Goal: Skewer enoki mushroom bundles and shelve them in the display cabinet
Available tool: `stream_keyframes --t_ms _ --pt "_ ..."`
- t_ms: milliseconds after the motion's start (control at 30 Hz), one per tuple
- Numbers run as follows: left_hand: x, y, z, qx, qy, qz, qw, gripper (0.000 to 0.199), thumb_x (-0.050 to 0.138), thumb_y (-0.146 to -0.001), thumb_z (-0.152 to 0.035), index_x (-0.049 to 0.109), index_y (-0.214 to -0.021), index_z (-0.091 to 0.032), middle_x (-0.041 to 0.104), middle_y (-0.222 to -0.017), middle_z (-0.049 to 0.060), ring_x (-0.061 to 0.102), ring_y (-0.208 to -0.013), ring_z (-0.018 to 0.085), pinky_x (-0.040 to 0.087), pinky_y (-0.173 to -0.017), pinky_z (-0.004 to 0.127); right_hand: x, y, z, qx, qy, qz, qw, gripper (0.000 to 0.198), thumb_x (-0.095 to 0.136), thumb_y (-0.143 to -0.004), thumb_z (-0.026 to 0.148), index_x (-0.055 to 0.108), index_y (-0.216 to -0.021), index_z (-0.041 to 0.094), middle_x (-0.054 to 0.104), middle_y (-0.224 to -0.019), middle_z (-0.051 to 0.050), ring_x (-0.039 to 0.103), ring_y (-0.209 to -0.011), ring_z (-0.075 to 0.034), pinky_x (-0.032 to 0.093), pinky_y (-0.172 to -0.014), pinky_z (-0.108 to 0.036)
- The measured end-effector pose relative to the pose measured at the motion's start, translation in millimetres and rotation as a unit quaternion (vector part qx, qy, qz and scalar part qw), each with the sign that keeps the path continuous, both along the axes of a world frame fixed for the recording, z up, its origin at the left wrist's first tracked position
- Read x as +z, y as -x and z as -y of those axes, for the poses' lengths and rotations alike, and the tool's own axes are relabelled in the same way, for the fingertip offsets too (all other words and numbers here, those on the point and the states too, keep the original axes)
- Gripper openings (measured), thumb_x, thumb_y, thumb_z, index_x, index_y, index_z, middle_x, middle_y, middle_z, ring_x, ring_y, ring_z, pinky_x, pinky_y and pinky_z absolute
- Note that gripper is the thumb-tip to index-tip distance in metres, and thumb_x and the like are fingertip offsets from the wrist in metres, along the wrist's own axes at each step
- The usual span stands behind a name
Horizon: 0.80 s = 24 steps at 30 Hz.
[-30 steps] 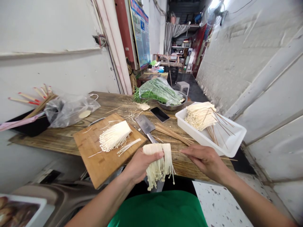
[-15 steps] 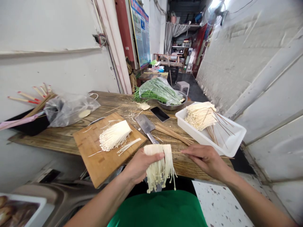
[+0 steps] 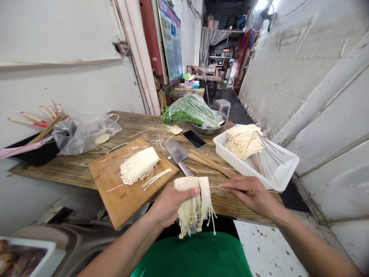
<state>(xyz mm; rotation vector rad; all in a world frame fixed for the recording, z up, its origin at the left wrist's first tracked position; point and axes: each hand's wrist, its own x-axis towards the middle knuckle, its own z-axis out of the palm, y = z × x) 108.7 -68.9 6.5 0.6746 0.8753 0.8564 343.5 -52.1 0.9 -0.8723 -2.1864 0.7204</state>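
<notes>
My left hand (image 3: 175, 202) is closed around a flat bunch of enoki mushrooms (image 3: 191, 207), thumb across the front, the thin stems and small caps hanging down. A bamboo skewer (image 3: 215, 186) runs from the bunch's right edge to my right hand (image 3: 248, 192), which pinches it between thumb and fingers. To the left, a larger cut clump of enoki (image 3: 140, 165) lies on a wooden cutting board (image 3: 112, 204) with a few loose stems beside it. Beyond my hands rest a cleaver (image 3: 177, 154) and a pile of bamboo skewers (image 3: 211, 163).
A white tray (image 3: 290, 165) at the right holds skewered enoki. Behind are a phone (image 3: 194, 139) and bagged green vegetables (image 3: 193, 111) over a metal bowl (image 3: 210, 129). At the left stand a black container (image 3: 40, 156) of sticks and a clear plastic bag (image 3: 83, 132).
Almost nothing differs. The hanging stems have swung slightly, and the view has shifted a little; both hands keep their hold.
</notes>
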Motion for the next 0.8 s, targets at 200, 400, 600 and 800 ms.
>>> stream_keyframes --t_ms 200,400,600,800 --pt "-1.9 -1.5 0.7 0.003 -0.001 -0.012 1.0 0.04 0.078 -0.06 -0.026 0.067 -0.096 -0.01 0.07 -0.089 0.014 0.066 -0.077 0.026 0.052 -0.072 0.039 1.9 1.4 1.4 0.003 0.003 0.006 1.0 0.028 0.045 -0.087 0.012 0.066 -0.103 0.021 0.068 -0.087 -0.004 0.063 -0.078 -0.013 0.05 -0.066 -0.024" --pt "-1.4 -1.5 0.1 0.01 -0.001 -0.02 1.0 0.039 0.078 -0.061 -0.026 0.068 -0.095 -0.011 0.07 -0.09 0.014 0.066 -0.076 0.024 0.052 -0.073 0.038 2.3 1.0 2.8 -0.006 -0.02 0.02 1.0 0.031 0.044 -0.086 0.011 0.066 -0.105 0.021 0.069 -0.085 -0.004 0.063 -0.076 -0.013 0.05 -0.065 -0.025" --pt "1.2 -1.6 0.9 0.006 0.0 -0.011 1.0 0.042 0.077 -0.061 -0.026 0.067 -0.099 -0.011 0.07 -0.09 0.013 0.066 -0.076 0.024 0.052 -0.073 0.038 5.1 1.6 4.1 -0.004 -0.029 0.02 0.999 0.031 0.043 -0.086 0.011 0.066 -0.105 0.021 0.068 -0.083 -0.004 0.062 -0.075 -0.013 0.049 -0.063 -0.024" --pt "0.5 -1.8 0.6 0.007 0.011 -0.009 1.0 0.049 0.08 -0.057 -0.027 0.066 -0.102 -0.011 0.07 -0.09 0.014 0.067 -0.077 0.027 0.052 -0.074 0.039 5.6 1.8 5.8 -0.014 -0.031 0.022 0.999 0.031 0.043 -0.086 0.012 0.066 -0.105 0.022 0.068 -0.082 -0.005 0.062 -0.074 -0.014 0.049 -0.063 -0.025"
